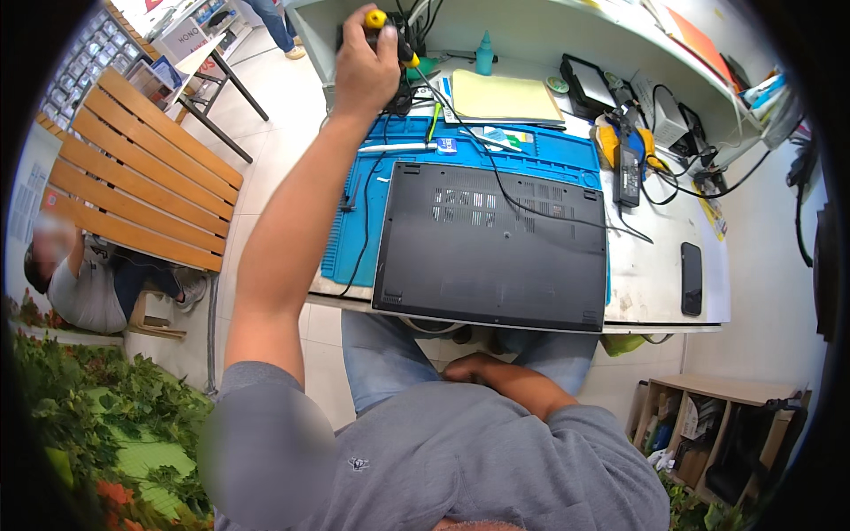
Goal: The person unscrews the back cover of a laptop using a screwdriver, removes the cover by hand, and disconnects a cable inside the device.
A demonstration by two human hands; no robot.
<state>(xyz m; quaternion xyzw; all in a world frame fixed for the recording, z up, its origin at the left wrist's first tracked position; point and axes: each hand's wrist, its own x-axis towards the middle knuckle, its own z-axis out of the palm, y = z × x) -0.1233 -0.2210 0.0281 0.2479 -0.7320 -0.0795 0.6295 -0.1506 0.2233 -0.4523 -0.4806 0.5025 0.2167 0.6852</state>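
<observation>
My left hand (367,66) reaches to the top back of the desk, fingers closed on a yellow-and-black tool (375,19), among dark items and cables. A closed laptop (490,265) lies bottom-up on a blue mat (345,248), with a thin cable across it. A white stick-like tool (397,147) and a green-yellow tool (435,120) lie behind it. My right hand (465,368) rests low in my lap below the desk edge, its fingers partly hidden.
A yellow pad (505,96), blue bottle (484,57), black adapter (627,168) and phone (691,279) are on the desk beneath a white shelf (620,26). A co-worker (80,283) sits beside a wooden slatted chair (146,168); another person's legs (274,22) show behind.
</observation>
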